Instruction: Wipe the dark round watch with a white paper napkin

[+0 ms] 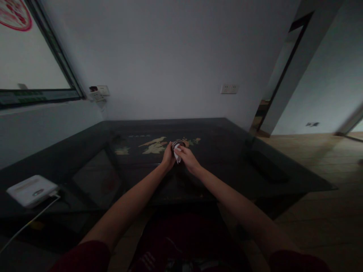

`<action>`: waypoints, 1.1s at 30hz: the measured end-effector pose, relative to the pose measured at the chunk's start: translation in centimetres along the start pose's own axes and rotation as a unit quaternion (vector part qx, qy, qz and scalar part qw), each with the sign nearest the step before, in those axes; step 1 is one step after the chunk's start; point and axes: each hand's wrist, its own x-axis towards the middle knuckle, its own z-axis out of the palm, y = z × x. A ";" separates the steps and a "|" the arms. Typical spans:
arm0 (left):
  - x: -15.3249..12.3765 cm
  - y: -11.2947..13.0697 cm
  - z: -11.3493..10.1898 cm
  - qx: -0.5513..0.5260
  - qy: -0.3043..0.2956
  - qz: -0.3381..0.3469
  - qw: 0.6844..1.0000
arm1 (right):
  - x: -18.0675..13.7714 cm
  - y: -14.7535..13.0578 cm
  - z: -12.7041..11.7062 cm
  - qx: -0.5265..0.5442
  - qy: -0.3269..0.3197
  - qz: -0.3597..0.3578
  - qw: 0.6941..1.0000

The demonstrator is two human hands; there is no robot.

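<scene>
Both my arms reach out over a dark glass-topped table (215,151). My left hand (168,156) grips a small round dark object (178,143) from its left side. My right hand (187,158) pinches a piece of white cloth or tissue (177,154) and presses it against that object. The two hands touch each other above the painted bird motif (154,145) on the tabletop. What the round object is I cannot tell in the dim light.
A white flat device (31,190) with a white cable (31,222) lies at the table's left end. A dark oblong thing (268,166) rests on the right side. Wall sockets (229,88) sit behind. A window (28,64) is left, a doorway (279,75) right.
</scene>
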 end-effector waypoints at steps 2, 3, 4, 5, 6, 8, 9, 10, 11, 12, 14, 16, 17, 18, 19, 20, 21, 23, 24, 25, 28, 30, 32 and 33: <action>-0.2 0.1 0.1 0.001 0.000 0.005 1.000 | 0.0 0.0 -0.1 -0.019 -0.022 -0.021 0.999; -0.2 0.1 0.2 0.001 0.006 0.008 1.000 | -0.1 -0.1 -0.2 -0.058 -0.033 -0.032 0.997; -0.3 0.2 0.2 0.001 0.014 0.013 1.000 | -0.2 -0.2 -0.4 -0.112 -0.040 -0.042 0.992; -0.3 0.2 0.2 0.000 0.021 0.017 1.000 | -0.4 -0.5 -0.6 -0.178 -0.045 -0.049 0.982; -0.2 0.2 0.2 -0.001 0.026 0.020 0.999 | -0.6 -0.8 -0.8 -0.253 -0.051 -0.054 0.965; -0.1 0.2 0.1 0.000 0.026 0.021 0.999 | -1.1 -1.5 -1.0 -0.402 -0.074 -0.060 0.911; -0.1 0.1 0.0 0.002 0.021 0.019 1.000 | -1.4 -1.8 -1.0 -0.467 -0.091 -0.066 0.877; 0.0 0.1 -0.1 0.006 0.017 0.017 1.000 | -1.6 -2.1 -1.0 -0.522 -0.108 -0.079 0.842; 0.1 0.1 -0.1 0.010 0.017 0.016 1.000 | -1.7 -2.3 -0.9 -0.568 -0.118 -0.098 0.809; 0.2 0.1 -0.2 0.015 0.020 0.016 1.000 | -1.9 -2.4 -0.7 -0.605 -0.121 -0.120 0.778; 0.3 0.0 -0.2 0.023 0.025 0.015 0.999 | -2.0 -2.2 -0.3 -0.660 -0.110 -0.151 0.728; 0.5 0.0 -0.2 0.023 0.023 0.013 0.999 | -2.1 -1.5 0.1 -0.699 -0.084 -0.144 0.696; 0.6 -0.1 -0.2 0.019 0.018 0.012 1.000 | -2.1 -1.2 0.2 -0.710 -0.070 -0.132 0.689; 0.7 -0.1 -0.2 0.014 0.014 0.012 1.000 | -2.1 -0.9 0.4 -0.715 -0.058 -0.120 0.686; 0.8 -0.2 -0.2 0.010 0.012 0.011 1.000 | -2.1 -0.7 0.5 -0.717 -0.048 -0.110 0.686; 0.8 -0.3 -0.1 0.007 0.011 0.010 1.000 | -2.2 -0.6 0.6 -0.717 -0.044 -0.103 0.688; 0.8 -0.3 -0.1 0.006 0.012 0.010 1.000 | -2.2 -0.6 0.7 -0.717 -0.046 -0.096 0.689; 0.8 -0.4 0.0 0.010 0.015 0.014 1.000 | -2.3 -1.1 0.8 -0.721 -0.057 -0.089 0.685; 0.7 -0.5 0.0 0.015 0.015 0.018 1.000 | -2.4 -1.4 0.8 -0.723 -0.063 -0.091 0.682; 0.6 -0.5 0.0 0.024 0.015 0.020 0.999 | -2.5 -1.8 0.9 -0.722 -0.069 -0.092 0.682; 0.3 -0.3 -0.1 0.061 0.018 0.027 0.998 | -2.6 -2.6 0.9 -0.697 -0.065 -0.069 0.711; 0.2 -0.2 -0.2 0.073 0.023 0.032 0.997 | -2.6 -2.7 0.7 -0.657 -0.051 -0.031 0.751; 0.2 -0.2 -0.3 0.063 0.018 0.036 0.997 | -2.3 -2.5 0.5 -0.592 -0.036 -0.015 0.805; 0.2 -0.2 -0.3 0.054 0.013 0.036 0.998 | -2.1 -2.4 0.3 -0.548 -0.031 -0.016 0.836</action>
